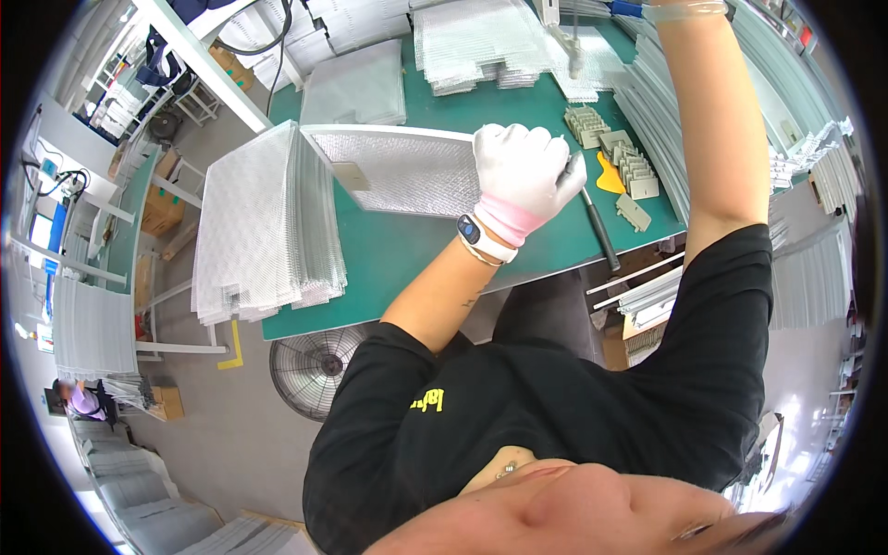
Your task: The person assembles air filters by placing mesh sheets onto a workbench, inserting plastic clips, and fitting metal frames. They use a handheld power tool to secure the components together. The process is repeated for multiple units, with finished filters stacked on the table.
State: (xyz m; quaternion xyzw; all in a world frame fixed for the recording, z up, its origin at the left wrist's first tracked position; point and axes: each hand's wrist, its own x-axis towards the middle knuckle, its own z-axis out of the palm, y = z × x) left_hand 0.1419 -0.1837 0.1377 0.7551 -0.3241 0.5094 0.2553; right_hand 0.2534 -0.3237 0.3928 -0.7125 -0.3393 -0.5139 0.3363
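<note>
My left hand (524,171), in a white glove with a pink cuff, is closed at the right end of a framed mesh panel (416,171). The panel has a pale rim and silvery mesh, with a small beige plate (351,176) at its left part. It is tilted up from the green tabletop (407,254); the fingers' grip is partly hidden behind the knuckles. My right forearm (717,120) reaches far forward, and its hand lies beyond the upper edge. Near my left hand lie a dark-handled tool (601,231), a yellow flat piece (610,174) and several beige plates (634,171).
A thick stack of mesh sheets (250,222) stands at the table's left end. More mesh sheets (481,42) lie at the back, and long pale strips (652,102) at right. A round floor fan (319,370) stands below the front edge. A person (83,398) is far left.
</note>
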